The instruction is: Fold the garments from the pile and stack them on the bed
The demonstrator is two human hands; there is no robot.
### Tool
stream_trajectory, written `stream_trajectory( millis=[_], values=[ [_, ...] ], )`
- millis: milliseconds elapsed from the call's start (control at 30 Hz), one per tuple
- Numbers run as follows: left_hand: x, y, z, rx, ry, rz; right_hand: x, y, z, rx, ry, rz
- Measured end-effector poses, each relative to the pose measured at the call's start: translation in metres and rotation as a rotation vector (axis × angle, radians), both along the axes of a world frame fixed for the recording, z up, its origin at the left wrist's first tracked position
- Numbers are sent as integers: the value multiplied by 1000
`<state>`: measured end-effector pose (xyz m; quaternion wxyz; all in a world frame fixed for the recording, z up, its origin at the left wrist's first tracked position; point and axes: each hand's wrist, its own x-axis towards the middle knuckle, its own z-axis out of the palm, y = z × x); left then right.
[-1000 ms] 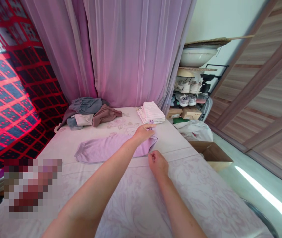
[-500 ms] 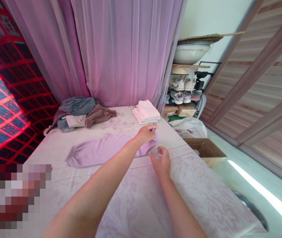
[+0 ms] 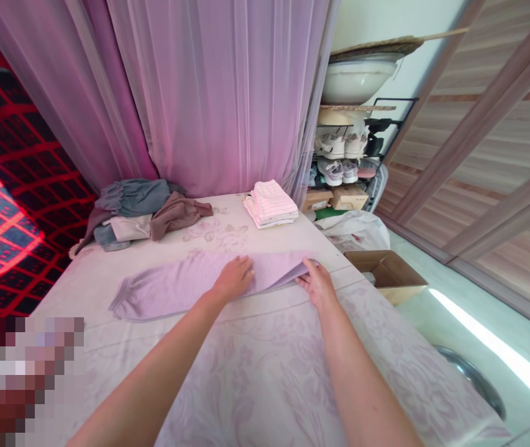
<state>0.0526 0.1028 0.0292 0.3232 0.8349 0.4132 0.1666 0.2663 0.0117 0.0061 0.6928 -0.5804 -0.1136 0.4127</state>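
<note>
A pair of lilac striped pants (image 3: 166,285) lies lengthwise across the bed, folded into a long strip with its gathered cuff at the left. My left hand (image 3: 235,278) rests flat on the middle of the fabric, fingers stretched out. At the right end, my right hand (image 3: 315,280) pinches the pants' edge between thumb and fingers, and that edge is slightly lifted. Behind the pants sits a neat stack of folded pink-and-white striped clothes (image 3: 271,203), touched by neither hand.
A heap of grey and brown clothes (image 3: 134,202) lies at the bed's far left, before a purple curtain (image 3: 218,93). Right of the bed stand an open cardboard box (image 3: 395,276), a white plastic bag (image 3: 353,231) and a shoe rack with sneakers (image 3: 334,171). A metal basin (image 3: 472,379) is on the floor.
My left hand has moved from the pants' right end back to their middle and flattened there. My right hand, apart from the cloth before, now grips the right end, which lies further out.
</note>
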Motion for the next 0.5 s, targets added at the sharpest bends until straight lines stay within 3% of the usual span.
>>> stream_trajectory(
  millis=[167, 267, 367, 500],
  values=[
    [-2, -17, -20, 235, 399, -116, 16, 0, 0, -77, -33, 16],
    [3, -18, -16, 243, 446, -127, 20, -2, -5, -121, -147, -93],
    [10, -17, -6, 222, 465, -112, 23, -3, -8, -51, -179, -160],
    [25, -17, 1, 179, 462, -73, 28, -6, -8, -27, -115, -75]
  ],
)
